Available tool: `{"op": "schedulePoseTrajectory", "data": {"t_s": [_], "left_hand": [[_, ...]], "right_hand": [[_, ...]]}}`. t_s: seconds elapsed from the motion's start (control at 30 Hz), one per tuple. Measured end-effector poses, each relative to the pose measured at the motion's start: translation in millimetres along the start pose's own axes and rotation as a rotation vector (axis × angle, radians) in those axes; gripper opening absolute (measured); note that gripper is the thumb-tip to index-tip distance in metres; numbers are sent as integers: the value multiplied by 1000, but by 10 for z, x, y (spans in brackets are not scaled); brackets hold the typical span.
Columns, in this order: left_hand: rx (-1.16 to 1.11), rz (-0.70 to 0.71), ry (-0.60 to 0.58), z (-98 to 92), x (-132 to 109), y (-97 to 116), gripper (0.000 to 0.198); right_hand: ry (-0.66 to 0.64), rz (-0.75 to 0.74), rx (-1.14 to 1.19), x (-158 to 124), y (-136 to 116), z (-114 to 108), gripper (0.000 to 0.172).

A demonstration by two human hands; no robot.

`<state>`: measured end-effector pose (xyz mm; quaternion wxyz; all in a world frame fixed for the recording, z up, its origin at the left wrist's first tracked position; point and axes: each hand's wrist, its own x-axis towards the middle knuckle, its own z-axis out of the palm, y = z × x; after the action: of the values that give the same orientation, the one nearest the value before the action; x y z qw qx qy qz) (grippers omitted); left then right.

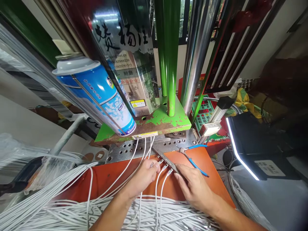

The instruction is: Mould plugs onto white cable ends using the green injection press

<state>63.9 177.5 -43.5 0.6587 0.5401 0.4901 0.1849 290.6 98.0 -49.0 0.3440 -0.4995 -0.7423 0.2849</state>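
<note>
Apparently for steadiness, the right hand (196,187) grips the metal bar (166,158) by its four-o'clock end, while the left hand (144,175) seems to pinch a plug (159,162) at its eight-o'clock edge for control; the press (168,120) stands at twelve.

Right hand (195,185) gripping metal bar (166,159); left hand (143,175) pinching connector (160,162) at its edge. Blue-handled pliers (194,164) lie on orange surface (213,165), right side.
</note>
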Motion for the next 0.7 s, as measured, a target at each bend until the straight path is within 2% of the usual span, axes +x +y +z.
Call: {"op": "schedulePoseTrajectory", "data": {"t_s": [0.13, 0.23, 0.3, 0.43, 0.5, 0.6, 0.7], "left_hand": [[-4, -61, -24, 51, -25, -2, 37], [23, -111, 16, 99, -62, -3, 46], [89, -95, 48, 89, -89, 0, 55], [267, -20, 291, -61, -129, 15, 60], [174, 25, 382, -131, -142, 21, 56], [-27, 28, 353, -150, -159, 37, 48], [38, -17, 251, -109, -170, 54, 41]], "right_hand": [[-27, -22, -10, -15, -11, -50, 22], [-37, -43, -34, -34, -17, -40, 24], [-21, -38, -58, -49, -13, -5, 23], [35, 4, -73, -67, 21, 67, 21], [44, 12, -60, -66, 38, 75, 20], [49, 2, -44, -56, 45, 57, 18], [50, -12, -33, -46, 33, 33, 18]]}}
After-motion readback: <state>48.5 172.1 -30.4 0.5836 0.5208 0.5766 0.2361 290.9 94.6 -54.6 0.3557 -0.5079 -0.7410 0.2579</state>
